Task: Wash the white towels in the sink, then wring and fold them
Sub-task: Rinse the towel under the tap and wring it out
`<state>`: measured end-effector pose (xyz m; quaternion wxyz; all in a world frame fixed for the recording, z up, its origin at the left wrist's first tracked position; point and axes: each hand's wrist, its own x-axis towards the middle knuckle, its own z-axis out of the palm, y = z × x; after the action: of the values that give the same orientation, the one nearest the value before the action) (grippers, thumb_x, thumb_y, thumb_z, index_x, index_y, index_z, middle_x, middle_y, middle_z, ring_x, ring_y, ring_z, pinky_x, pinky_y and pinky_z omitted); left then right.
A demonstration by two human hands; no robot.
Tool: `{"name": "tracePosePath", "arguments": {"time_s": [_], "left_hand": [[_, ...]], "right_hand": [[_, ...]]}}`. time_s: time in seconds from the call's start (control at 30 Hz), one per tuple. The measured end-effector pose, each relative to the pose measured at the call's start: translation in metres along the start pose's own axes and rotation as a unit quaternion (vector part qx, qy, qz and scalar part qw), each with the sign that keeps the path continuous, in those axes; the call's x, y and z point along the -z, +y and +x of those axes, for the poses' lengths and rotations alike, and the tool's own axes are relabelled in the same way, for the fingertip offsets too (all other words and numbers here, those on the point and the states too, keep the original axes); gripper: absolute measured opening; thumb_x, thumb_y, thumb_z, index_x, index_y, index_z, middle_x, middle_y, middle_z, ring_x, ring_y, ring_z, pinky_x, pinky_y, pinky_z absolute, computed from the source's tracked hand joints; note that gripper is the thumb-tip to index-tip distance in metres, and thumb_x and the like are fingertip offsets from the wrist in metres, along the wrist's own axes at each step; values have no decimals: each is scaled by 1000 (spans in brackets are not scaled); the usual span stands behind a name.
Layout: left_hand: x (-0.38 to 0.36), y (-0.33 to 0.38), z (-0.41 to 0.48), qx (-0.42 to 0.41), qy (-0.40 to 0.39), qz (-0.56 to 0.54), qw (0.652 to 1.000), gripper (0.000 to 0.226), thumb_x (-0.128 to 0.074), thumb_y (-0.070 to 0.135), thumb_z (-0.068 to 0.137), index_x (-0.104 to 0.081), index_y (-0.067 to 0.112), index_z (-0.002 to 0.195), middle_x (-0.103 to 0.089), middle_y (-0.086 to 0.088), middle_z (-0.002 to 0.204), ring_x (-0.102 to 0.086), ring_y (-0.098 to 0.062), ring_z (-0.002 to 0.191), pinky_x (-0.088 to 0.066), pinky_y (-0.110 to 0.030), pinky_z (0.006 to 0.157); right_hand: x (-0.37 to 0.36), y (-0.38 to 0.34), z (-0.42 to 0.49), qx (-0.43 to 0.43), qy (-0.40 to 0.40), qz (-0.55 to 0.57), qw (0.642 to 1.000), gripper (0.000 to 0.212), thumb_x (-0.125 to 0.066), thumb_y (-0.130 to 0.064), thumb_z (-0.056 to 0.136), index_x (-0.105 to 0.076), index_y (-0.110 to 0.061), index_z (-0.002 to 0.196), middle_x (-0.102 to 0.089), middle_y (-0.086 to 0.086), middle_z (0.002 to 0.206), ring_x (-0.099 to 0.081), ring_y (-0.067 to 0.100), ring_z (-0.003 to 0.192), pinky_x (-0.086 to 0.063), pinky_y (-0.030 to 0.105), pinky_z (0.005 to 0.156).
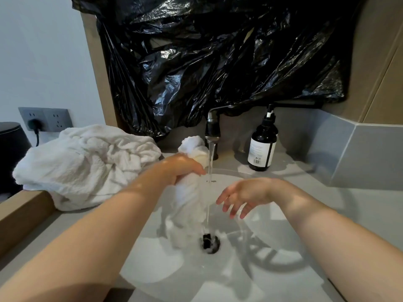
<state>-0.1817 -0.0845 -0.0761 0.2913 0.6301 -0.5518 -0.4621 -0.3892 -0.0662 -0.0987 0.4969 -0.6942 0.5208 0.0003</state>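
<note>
My left hand (185, 167) grips a white towel (187, 205) near its top end, over the white sink (283, 269). The towel hangs down into the basin, its lower end beside the drain (209, 243). Water runs from the faucet (212, 128) in a thin stream just to the right of the towel. My right hand (244, 196) hovers over the basin to the right of the stream, fingers spread and relaxed, holding nothing. A heap of white towels (87, 164) lies on the counter to the left of the sink.
A dark pump bottle (262, 144) stands on the counter right of the faucet. Black plastic sheeting (218, 62) covers the wall behind. A wall socket (44, 119) with a plug sits at the left, next to a dark round object (12, 149).
</note>
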Motion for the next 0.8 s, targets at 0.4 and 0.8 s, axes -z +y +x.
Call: {"name": "tracePosePath", "arguments": {"time_s": [0.4, 0.8], "left_hand": [[22, 7, -28, -117, -266, 119, 949, 68, -85, 41, 58, -58, 29, 119, -71, 2, 117, -67, -16, 108, -53, -34, 95], [3, -13, -6, -13, -251, -186, 950, 52, -65, 25, 76, -59, -5, 118, -67, -18, 104, -65, -27, 93, -51, -37, 90]], "right_hand": [[16, 6, 16, 200, 187, 192, 942, 33, -53, -52, 91, -61, -30, 114, -65, -7, 118, -55, 14, 119, -35, 40, 109], [18, 3, 14, 129, 232, 191, 945, 47, -71, -9, 43, -68, -10, 90, -70, 10, 83, -66, 26, 80, -53, 39, 79]]}}
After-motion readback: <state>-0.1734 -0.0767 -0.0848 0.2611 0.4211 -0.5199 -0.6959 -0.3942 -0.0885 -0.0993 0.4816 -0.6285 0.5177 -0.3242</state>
